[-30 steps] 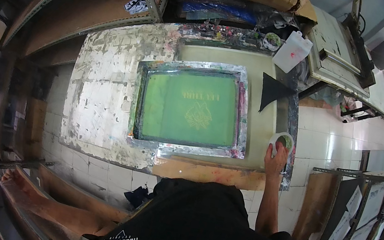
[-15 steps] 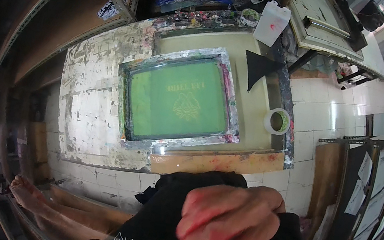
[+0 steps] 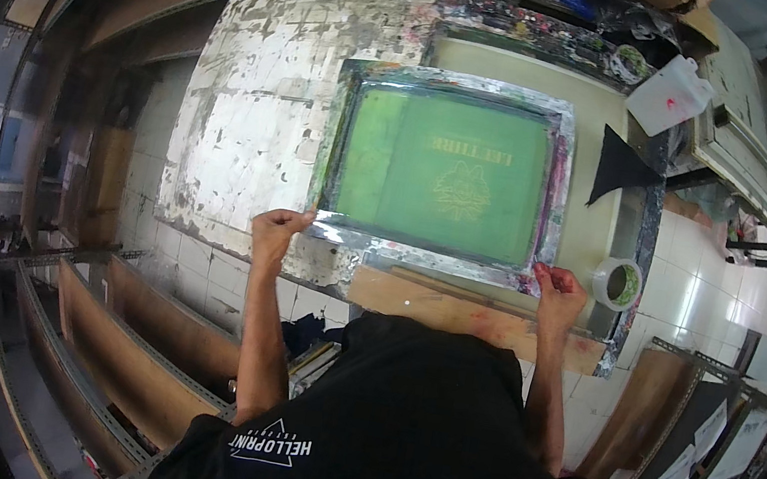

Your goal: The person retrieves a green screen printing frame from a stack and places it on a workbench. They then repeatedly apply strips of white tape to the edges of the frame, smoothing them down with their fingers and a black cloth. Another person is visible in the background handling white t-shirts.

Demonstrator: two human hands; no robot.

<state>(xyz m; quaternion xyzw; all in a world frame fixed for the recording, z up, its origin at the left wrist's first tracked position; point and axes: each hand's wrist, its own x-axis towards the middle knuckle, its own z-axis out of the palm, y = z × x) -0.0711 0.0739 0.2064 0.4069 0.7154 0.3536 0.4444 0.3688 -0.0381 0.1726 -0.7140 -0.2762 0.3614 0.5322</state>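
Observation:
A screen-printing frame lies flat on the table, its green mesh bearing a pale, upside-down design. At its near left corner is my left hand, thumb and forefinger pinched together. My right hand is closed in a similar pinch at the near right corner, with reddish stains on the fingers. A glossy strip shows along the frame's near edge between the hands. Whether the fingertips grip this strip, the frame itself or something thin cannot be made out.
To the right sit a roll of tape, a black triangular piece and a white plastic jug. A brown board runs along the table's near edge. Metal-framed shelving stands at left, a rack at right.
My left hand has come from the far lower left to the frame's near left corner. My right hand went from close before the camera to the near right corner. The view has shifted.

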